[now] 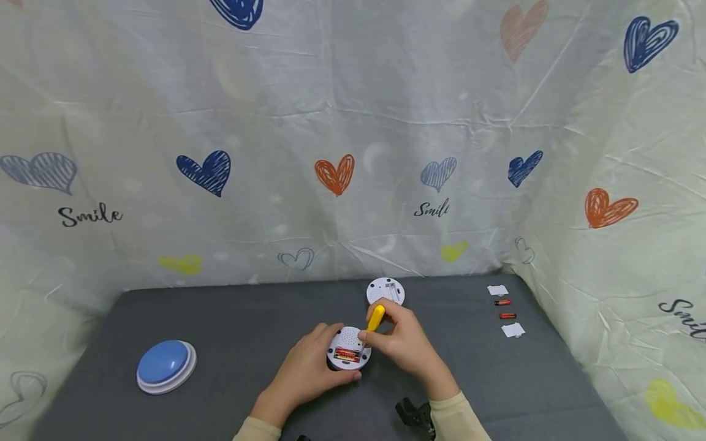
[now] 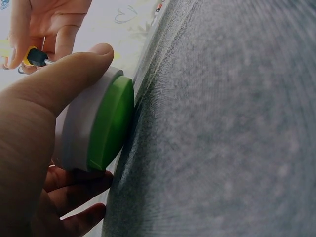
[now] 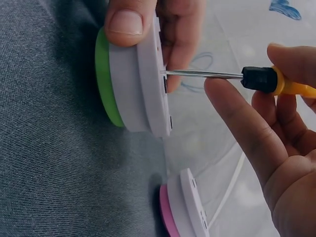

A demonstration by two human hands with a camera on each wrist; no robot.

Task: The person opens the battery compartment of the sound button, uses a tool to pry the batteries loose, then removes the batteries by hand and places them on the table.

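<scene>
My left hand (image 1: 309, 370) grips a round white push-button device (image 1: 346, 337) by its sides. It lies face down on the table, its green dome (image 2: 112, 123) against the cloth. Two red batteries (image 1: 347, 354) sit in its uncovered compartment. With my right hand (image 1: 407, 344) I hold a yellow-handled screwdriver (image 3: 261, 80), its black collar beyond the thumb and fingers. The metal shaft (image 3: 202, 74) meets the back of the device, beside the batteries in the head view. What the tip touches is too small to tell.
Behind my right hand lies a second upturned device (image 1: 377, 291) with a pink dome (image 3: 169, 210). A blue-domed button (image 1: 162, 362) stands at left. At right lie two white covers (image 1: 513, 330) and two loose batteries (image 1: 507, 316). A black object (image 1: 413, 415) is beside my right sleeve.
</scene>
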